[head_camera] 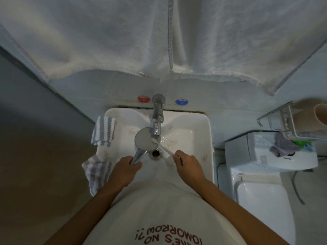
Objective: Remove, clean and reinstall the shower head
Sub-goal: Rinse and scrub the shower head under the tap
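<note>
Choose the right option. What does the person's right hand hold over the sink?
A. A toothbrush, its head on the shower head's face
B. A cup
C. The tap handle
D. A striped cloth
A: the right hand pinches a white toothbrush whose bristle end lies on the face of the shower head, which the left hand grips by its handle over the sink.

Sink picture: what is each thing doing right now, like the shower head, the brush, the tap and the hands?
Shower head: detached, held over the sink, face up.
Toothbrush: bristles on the shower head's face.
Tap: whether it runs, cannot tell.
Left hand: grips the shower head's handle.
Right hand: pinches the toothbrush.
Drain: unplugged.
</note>
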The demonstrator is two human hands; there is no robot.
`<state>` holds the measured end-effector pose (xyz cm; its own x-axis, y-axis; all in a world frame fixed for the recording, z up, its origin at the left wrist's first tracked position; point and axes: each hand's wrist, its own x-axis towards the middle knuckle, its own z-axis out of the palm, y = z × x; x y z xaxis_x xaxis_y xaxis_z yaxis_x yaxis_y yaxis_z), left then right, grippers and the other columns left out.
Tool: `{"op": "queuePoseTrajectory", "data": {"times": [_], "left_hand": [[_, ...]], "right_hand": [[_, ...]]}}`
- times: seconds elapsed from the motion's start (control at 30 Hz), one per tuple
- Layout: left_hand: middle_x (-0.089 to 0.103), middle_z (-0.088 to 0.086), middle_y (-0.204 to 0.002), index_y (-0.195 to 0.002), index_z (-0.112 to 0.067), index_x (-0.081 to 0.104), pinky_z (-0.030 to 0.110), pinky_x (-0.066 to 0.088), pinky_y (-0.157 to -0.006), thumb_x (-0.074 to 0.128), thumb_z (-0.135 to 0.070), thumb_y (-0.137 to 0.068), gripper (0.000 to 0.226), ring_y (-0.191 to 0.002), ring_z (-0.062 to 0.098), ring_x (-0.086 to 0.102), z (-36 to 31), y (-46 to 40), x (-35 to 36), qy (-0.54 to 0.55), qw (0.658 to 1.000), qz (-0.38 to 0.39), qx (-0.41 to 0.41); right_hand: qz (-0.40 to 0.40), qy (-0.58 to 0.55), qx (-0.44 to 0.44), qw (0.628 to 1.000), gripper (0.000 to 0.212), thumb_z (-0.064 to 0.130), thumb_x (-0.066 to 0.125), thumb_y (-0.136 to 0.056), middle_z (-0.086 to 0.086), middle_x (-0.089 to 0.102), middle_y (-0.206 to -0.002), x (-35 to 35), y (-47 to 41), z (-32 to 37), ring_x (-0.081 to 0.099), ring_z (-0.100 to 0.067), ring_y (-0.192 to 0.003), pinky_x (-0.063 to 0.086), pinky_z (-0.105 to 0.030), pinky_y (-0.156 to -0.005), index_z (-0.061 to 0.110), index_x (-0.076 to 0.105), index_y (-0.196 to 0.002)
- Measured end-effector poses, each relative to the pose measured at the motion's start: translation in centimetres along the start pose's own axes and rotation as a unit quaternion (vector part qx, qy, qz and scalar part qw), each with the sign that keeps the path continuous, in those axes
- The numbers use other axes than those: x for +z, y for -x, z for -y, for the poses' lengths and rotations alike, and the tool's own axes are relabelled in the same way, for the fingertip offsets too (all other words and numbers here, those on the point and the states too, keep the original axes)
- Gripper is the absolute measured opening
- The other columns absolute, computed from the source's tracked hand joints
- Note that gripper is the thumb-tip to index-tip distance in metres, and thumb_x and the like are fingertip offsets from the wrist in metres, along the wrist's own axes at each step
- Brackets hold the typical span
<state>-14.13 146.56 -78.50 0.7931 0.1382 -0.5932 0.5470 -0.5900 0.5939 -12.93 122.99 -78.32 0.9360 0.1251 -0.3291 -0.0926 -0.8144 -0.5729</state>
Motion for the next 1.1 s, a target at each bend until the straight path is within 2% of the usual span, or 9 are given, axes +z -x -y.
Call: {"op": "queuePoseTrajectory", "data": {"times": [0.17, 0.3, 0.43, 0.57, 0.7, 0.83, 0.97, 1.1], "left_hand": [[0.049, 0.001, -0.060, -0.065, -0.015, 0.047, 0.028, 0.032, -0.050, 0.062, -0.030, -0.089, 0.033, -0.054, 0.016, 0.047, -0.05, -0.01, 0.16, -0.040, 0.999, 0.001, 0.018], [0.049, 0.002, -0.061, -0.063, -0.016, 0.045, 0.029, 0.034, -0.053, 0.062, -0.031, -0.089, 0.034, -0.055, 0.016, 0.047, 0.14, -0.08, 0.17, -0.046, 0.999, -0.005, 0.020], [0.048, -0.001, -0.061, -0.062, -0.019, 0.044, 0.026, 0.032, -0.051, 0.061, -0.030, -0.090, 0.035, -0.055, 0.012, 0.046, -0.21, 0.16, 0.38, -0.070, 0.997, 0.008, 0.034], [0.047, -0.002, -0.060, -0.061, -0.021, 0.042, 0.027, 0.031, -0.051, 0.062, -0.031, -0.090, 0.036, -0.057, 0.015, 0.047, -0.18, 0.19, 0.26, -0.077, 0.996, -0.001, 0.036], [0.047, -0.002, -0.060, -0.061, -0.024, 0.039, 0.029, 0.031, -0.053, 0.061, -0.034, -0.089, 0.038, -0.056, 0.015, 0.045, -0.36, 0.20, 0.35, -0.094, 0.995, 0.013, 0.041], [0.046, -0.002, -0.059, -0.060, -0.024, 0.038, 0.030, 0.032, -0.055, 0.062, -0.033, -0.089, 0.038, -0.057, 0.017, 0.045, -0.28, 0.19, 0.59, -0.089, 0.995, 0.007, 0.036], [0.054, 0.002, -0.064, -0.061, -0.023, 0.041, 0.030, 0.035, -0.056, 0.063, -0.037, -0.086, 0.036, -0.060, 0.021, 0.052, -0.15, -0.09, 0.64, -0.098, 0.994, 0.015, 0.039], [0.050, -0.001, -0.063, -0.060, -0.024, 0.040, 0.029, 0.031, -0.052, 0.063, -0.036, -0.087, 0.037, -0.061, 0.021, 0.051, -0.20, -0.03, 0.74, -0.108, 0.993, 0.006, 0.045]], "right_hand": [[-0.041, -0.016, 0.040, 0.998, 0.031, 0.030, 0.038, -0.103, 0.000, 0.045, -0.056, -0.25, -0.51, -0.43, 0.047, -0.026, -0.055, 0.028, -0.035, -0.047, 0.013, 0.049, -0.080], [0.002, -0.011, 0.007, 1.000, 0.029, 0.034, 0.038, -0.103, -0.003, 0.052, -0.061, 0.25, -0.19, -0.22, 0.052, -0.029, -0.060, 0.038, -0.038, -0.053, 0.017, 0.051, -0.083], [-0.032, -0.024, 0.043, 0.998, 0.031, 0.030, 0.037, -0.103, 0.000, 0.046, -0.057, -0.10, -0.74, -0.43, 0.049, -0.026, -0.057, 0.032, -0.034, -0.051, 0.013, 0.050, -0.081], [0.002, -0.011, 0.011, 1.000, 0.028, 0.032, 0.038, -0.103, -0.003, 0.049, -0.061, 0.23, -0.25, -0.12, 0.051, -0.030, -0.062, 0.038, -0.038, -0.054, 0.019, 0.047, -0.080], [-0.032, -0.012, 0.044, 0.998, 0.032, 0.030, 0.036, -0.104, -0.001, 0.049, -0.060, -0.06, -0.75, -0.32, 0.048, -0.024, -0.057, 0.026, -0.032, -0.048, 0.012, 0.052, -0.083], [-0.001, -0.023, 0.021, 1.000, 0.028, 0.031, 0.039, -0.102, 0.002, 0.044, -0.058, 0.36, -0.52, -0.08, 0.045, -0.028, -0.061, 0.030, -0.033, -0.054, 0.020, 0.045, -0.076], [-0.030, -0.035, 0.051, 0.998, 0.031, 0.029, 0.038, -0.103, 0.005, 0.041, -0.055, 0.08, -0.85, -0.35, 0.046, -0.024, -0.058, 0.025, -0.032, -0.048, 0.016, 0.045, -0.076], [0.004, -0.029, 0.011, 1.000, 0.030, 0.029, 0.041, -0.102, 0.001, 0.043, -0.057, 0.26, -0.63, 0.23, 0.044, -0.028, -0.058, 0.031, -0.035, -0.053, 0.017, 0.044, -0.075]]}}
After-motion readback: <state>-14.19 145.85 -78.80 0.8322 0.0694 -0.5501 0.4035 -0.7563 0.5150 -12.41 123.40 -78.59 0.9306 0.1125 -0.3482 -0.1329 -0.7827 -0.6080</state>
